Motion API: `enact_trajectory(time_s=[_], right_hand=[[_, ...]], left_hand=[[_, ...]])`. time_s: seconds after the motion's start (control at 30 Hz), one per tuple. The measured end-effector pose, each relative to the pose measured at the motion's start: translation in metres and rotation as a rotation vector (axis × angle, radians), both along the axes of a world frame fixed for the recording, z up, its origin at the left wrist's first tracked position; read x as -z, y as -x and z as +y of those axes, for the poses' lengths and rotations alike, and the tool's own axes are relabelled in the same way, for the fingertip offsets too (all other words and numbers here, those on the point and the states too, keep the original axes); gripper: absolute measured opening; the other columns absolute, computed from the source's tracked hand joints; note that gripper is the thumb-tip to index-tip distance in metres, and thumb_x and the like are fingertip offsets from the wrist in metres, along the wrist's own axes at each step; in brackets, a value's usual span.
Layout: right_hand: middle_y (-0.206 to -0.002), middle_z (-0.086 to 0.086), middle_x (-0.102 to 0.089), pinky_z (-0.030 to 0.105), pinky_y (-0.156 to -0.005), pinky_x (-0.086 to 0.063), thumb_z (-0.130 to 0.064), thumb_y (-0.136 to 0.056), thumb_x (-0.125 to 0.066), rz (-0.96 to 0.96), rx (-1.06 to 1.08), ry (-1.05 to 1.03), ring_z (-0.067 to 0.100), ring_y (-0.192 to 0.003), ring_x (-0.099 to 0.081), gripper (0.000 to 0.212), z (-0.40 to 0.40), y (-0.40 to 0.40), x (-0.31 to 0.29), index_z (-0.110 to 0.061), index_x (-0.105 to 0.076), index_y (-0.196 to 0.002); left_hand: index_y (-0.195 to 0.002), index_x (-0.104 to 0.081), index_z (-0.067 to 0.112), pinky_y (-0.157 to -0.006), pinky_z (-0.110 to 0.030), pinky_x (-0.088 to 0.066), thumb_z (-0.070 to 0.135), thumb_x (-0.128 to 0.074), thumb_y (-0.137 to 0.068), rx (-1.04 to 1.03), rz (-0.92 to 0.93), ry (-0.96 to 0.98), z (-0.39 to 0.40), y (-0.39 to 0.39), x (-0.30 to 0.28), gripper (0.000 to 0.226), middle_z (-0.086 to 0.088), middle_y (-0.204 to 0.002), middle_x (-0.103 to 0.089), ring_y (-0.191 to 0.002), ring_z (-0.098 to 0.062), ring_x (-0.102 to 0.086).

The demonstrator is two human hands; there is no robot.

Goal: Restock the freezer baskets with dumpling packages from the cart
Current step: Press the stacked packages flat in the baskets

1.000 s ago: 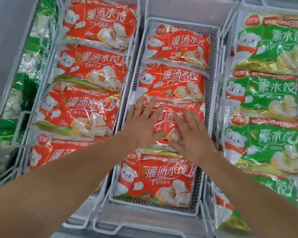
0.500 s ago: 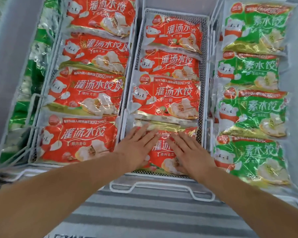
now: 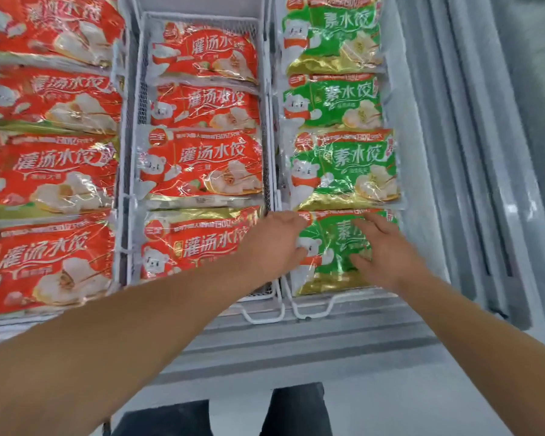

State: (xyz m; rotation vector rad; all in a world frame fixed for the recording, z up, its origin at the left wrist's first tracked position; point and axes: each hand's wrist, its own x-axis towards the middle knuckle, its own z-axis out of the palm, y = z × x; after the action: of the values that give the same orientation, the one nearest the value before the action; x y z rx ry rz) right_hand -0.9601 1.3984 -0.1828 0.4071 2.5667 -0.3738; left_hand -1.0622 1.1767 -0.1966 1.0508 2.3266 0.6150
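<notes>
1. Head view takes in three white wire freezer baskets side by side: a left basket (image 3: 120, 171) and a middle basket (image 3: 266, 146) filled with red dumpling packages, and a right basket (image 3: 309, 305) at centre right of the frame holding four green packages in a column from top to bottom.
2. Nearest green package (image 3: 334, 247) lies flat at the lower end of the right basket, lower centre right of the frame. Its long axis runs left to right across the frame, crosswise to the basket's length. Its upper edge is tucked just beneath the gilt lower edge of the green package above (image 3: 343, 171).
3. Both forearms enter from the lower corners and converge on this one package.
4. Left hand (image 3: 274, 243) sits at the package's left end, over the divide between middle and right baskets, beside the nearest red package (image 3: 195, 243). Fingers bend toward the film; whether they grasp it cannot be told.
5. Right hand (image 3: 387, 247) lies over the package's right half, fingers spread wide and fairly straight, touching or nearly touching the film; nothing is held.
6. Judgement: the package lies between and under the two hands, each at one end of its long axis and about equally near. Any squaring or seating would be worked from both ends at once.
7. No cart is in view.
</notes>
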Motion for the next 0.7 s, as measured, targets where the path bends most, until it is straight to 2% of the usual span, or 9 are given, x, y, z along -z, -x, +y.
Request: enact_trajectory(time_s=[0.07, 0.13, 0.23, 0.37, 0.53, 0.7], right_hand=[[-0.165, 0.004, -0.008, 0.046, -0.117, -0.03, -0.038, -0.08, -0.073, -0.061, -0.072, 0.015, 0.032, -0.149, -0.016, 0.091, 0.032, 0.004, 0.01, -0.018, -0.025, -0.155], [-0.165, 0.0, 0.004, 0.047, -0.12, -0.023, -0.05, -0.079, -0.072, -0.12, -0.171, 0.034, 0.032, -0.151, -0.007, 0.102, 0.049, 0.004, 0.022, -0.019, -0.013, -0.157], [-0.165, -0.003, 0.013, 0.046, -0.122, -0.016, -0.059, -0.084, -0.064, -0.163, -0.204, 0.066, 0.029, -0.152, -0.002, 0.103, 0.063, -0.007, 0.027, -0.024, -0.001, -0.158], [-0.164, -0.006, 0.015, 0.045, -0.121, -0.013, -0.06, -0.09, -0.057, -0.178, -0.197, 0.089, 0.028, -0.152, 0.0, 0.097, 0.061, -0.015, 0.02, -0.027, 0.004, -0.158], [-0.165, -0.01, 0.01, 0.042, -0.119, -0.019, -0.062, -0.086, -0.059, -0.181, -0.191, 0.124, 0.027, -0.15, -0.007, 0.099, 0.064, -0.01, 0.015, -0.027, -0.001, -0.158], [-0.165, -0.009, 0.005, 0.041, -0.119, -0.02, -0.063, -0.084, -0.061, -0.201, -0.175, 0.125, 0.031, -0.148, -0.012, 0.099, 0.065, -0.008, 0.012, -0.026, -0.005, -0.158]], left_hand=[[-0.149, -0.037, 0.009, -0.119, -0.04, -0.027, 0.04, -0.059, -0.093, 0.111, 0.076, 0.08, 0.033, -0.01, 0.005, 0.067, -0.013, -0.156, -0.034, -0.145, -0.029, -0.027], [-0.157, -0.014, 0.01, -0.122, -0.041, -0.01, 0.056, -0.053, -0.093, 0.202, 0.145, 0.251, 0.05, -0.018, 0.011, 0.088, -0.012, -0.165, -0.006, -0.152, -0.032, -0.004], [-0.155, 0.014, 0.016, -0.124, -0.05, -0.007, 0.077, -0.037, -0.088, 0.26, 0.177, 0.464, 0.057, -0.033, 0.025, 0.104, -0.01, -0.162, 0.021, -0.149, -0.035, 0.02], [-0.153, 0.022, 0.023, -0.123, -0.052, -0.012, 0.08, -0.037, -0.084, 0.233, 0.099, 0.537, 0.054, -0.04, 0.029, 0.108, -0.005, -0.16, 0.028, -0.148, -0.033, 0.023], [-0.153, 0.023, 0.026, -0.124, -0.052, -0.008, 0.077, -0.045, -0.084, 0.257, 0.056, 0.538, 0.056, -0.033, 0.024, 0.11, -0.001, -0.154, 0.035, -0.147, -0.031, 0.025], [-0.153, 0.022, 0.027, -0.124, -0.05, -0.007, 0.075, -0.049, -0.084, 0.281, 0.025, 0.52, 0.058, -0.025, 0.024, 0.11, -0.001, -0.156, 0.034, -0.148, -0.03, 0.023]])
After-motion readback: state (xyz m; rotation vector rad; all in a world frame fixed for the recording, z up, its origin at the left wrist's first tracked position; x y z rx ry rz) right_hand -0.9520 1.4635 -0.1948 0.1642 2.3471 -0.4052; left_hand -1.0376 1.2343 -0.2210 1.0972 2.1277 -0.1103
